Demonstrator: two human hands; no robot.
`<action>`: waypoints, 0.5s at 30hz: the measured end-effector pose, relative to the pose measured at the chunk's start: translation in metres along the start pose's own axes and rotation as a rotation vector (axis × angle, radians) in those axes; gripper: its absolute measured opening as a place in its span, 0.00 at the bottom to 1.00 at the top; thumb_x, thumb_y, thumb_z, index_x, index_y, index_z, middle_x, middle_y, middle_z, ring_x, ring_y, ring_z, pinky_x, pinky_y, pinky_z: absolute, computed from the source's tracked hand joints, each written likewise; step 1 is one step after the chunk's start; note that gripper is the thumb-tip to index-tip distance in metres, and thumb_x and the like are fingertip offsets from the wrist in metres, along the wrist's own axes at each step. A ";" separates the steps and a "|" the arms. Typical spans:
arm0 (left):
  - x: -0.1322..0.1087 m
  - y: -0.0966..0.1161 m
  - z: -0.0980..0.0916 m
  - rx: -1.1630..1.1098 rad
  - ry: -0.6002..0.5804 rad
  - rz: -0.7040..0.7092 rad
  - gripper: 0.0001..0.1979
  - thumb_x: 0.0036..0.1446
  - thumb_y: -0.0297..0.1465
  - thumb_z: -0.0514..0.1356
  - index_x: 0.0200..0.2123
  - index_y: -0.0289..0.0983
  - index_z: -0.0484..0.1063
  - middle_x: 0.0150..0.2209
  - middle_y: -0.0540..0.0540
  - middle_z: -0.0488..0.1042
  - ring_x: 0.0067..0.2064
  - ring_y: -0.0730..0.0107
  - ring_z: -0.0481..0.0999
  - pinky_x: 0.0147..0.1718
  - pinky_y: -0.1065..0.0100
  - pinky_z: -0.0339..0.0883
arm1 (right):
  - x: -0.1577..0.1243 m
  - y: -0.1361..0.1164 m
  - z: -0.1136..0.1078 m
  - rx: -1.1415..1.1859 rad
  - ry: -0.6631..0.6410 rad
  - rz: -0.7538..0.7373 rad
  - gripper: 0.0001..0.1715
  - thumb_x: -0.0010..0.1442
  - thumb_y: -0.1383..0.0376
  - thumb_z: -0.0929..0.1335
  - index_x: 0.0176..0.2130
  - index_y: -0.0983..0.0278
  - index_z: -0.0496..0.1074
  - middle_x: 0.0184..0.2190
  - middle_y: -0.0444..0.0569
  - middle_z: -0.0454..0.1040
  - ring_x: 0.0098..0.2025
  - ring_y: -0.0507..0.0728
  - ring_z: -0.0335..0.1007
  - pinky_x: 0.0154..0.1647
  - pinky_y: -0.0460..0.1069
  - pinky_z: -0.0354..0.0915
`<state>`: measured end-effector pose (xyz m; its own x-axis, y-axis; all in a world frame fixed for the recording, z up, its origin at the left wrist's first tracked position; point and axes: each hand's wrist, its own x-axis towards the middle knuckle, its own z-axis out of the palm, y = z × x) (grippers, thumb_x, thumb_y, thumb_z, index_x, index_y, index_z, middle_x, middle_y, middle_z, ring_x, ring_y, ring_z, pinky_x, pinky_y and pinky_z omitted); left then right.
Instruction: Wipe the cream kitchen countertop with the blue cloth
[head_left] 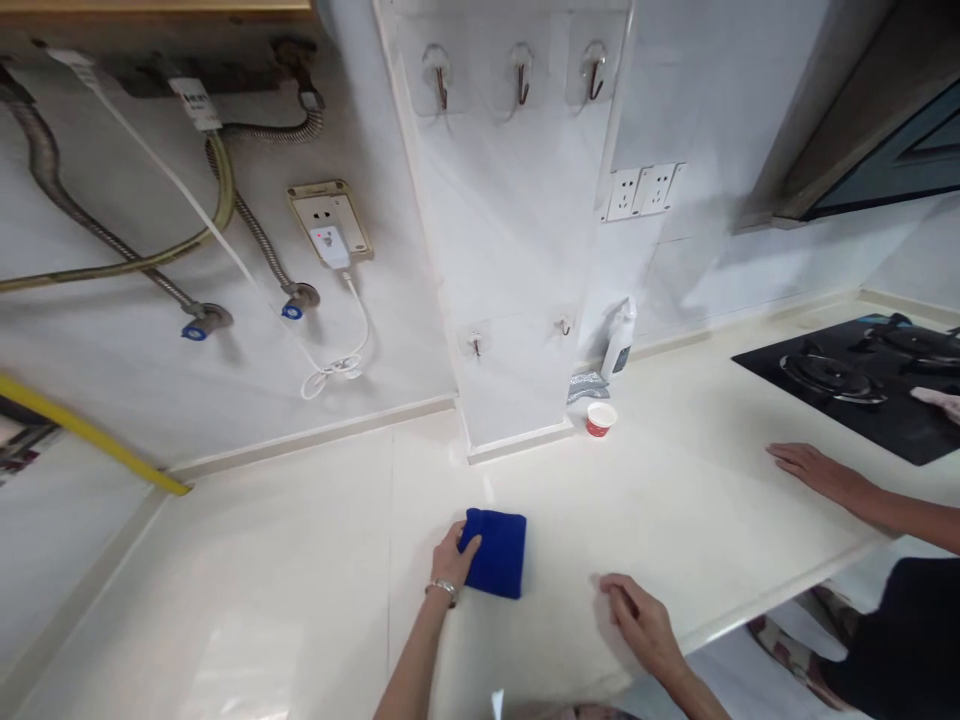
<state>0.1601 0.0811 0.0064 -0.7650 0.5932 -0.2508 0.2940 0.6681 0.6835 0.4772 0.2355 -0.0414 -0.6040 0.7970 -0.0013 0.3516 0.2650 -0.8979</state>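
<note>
- Right hand (643, 622) rests loose and empty on the countertop (300, 560).
- Left hand (452, 558) presses the folded blue cloth (496, 552) flat mid-counter.
- Judging by position, wiping seems barely begun; the surface around it looks untouched.
- Another person's hand (810, 466) lies beside the hob (862, 390).

The scene was evenly and brightly lit; soft glare was seen on the glossy countertop (285, 600) (strongest bottom left). Faint shadows were cast beneath objects. Straight lines were bent toward the edges, and slight blur was noted.
</note>
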 end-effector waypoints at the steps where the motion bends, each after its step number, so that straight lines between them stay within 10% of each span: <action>1: 0.010 -0.002 -0.016 0.033 0.013 0.015 0.16 0.59 0.37 0.61 0.50 0.43 0.74 0.46 0.46 0.84 0.51 0.62 0.81 0.52 0.64 0.73 | -0.001 0.003 0.000 0.029 0.042 0.043 0.24 0.65 0.46 0.60 0.40 0.59 0.75 0.20 0.44 0.72 0.23 0.57 0.70 0.26 0.50 0.68; 7: 0.042 -0.006 -0.074 0.215 0.250 0.082 0.26 0.63 0.33 0.50 0.63 0.36 0.65 0.66 0.35 0.68 0.68 0.54 0.64 0.69 0.50 0.55 | 0.003 0.006 0.009 0.069 0.128 0.083 0.24 0.61 0.44 0.63 0.37 0.57 0.76 0.20 0.43 0.72 0.21 0.57 0.69 0.25 0.50 0.68; 15: 0.005 -0.028 0.039 0.463 0.399 0.057 0.35 0.63 0.44 0.52 0.69 0.34 0.57 0.74 0.30 0.50 0.75 0.30 0.40 0.69 0.28 0.39 | 0.005 0.007 0.013 -0.045 0.246 0.092 0.24 0.56 0.41 0.65 0.34 0.56 0.77 0.26 0.47 0.78 0.27 0.60 0.75 0.31 0.51 0.73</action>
<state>0.1703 0.0831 -0.0404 -0.8701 0.4794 0.1149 0.4906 0.8193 0.2968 0.4671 0.2347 -0.0533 -0.3777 0.9254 0.0301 0.4320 0.2049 -0.8783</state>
